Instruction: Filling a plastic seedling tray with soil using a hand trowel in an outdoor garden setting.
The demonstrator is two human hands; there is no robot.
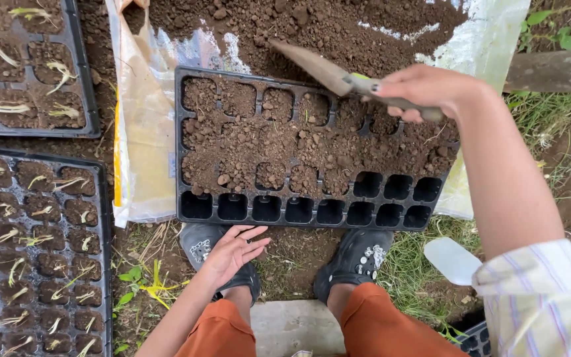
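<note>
Orange trousers and two dark clogs (358, 258) framed the lowest part of the view, where the left hand (232, 251) hung with fingers spread and palm up, gripping nothing, just above the left clog and near the front edge of the black seedling tray (186, 142). Beyond it, the tray lay on a plastic sack (143, 119), its far rows heaped with loose soil (285, 142) and its nearest row of cells unfilled. Farther still, the right hand (424, 89) was closed around the handle of a trowel (322, 69), whose blade pointed left over the tray's far edge and the soil pile (312, 26), while two planted seedling trays (34, 251) lay to the left.
</note>
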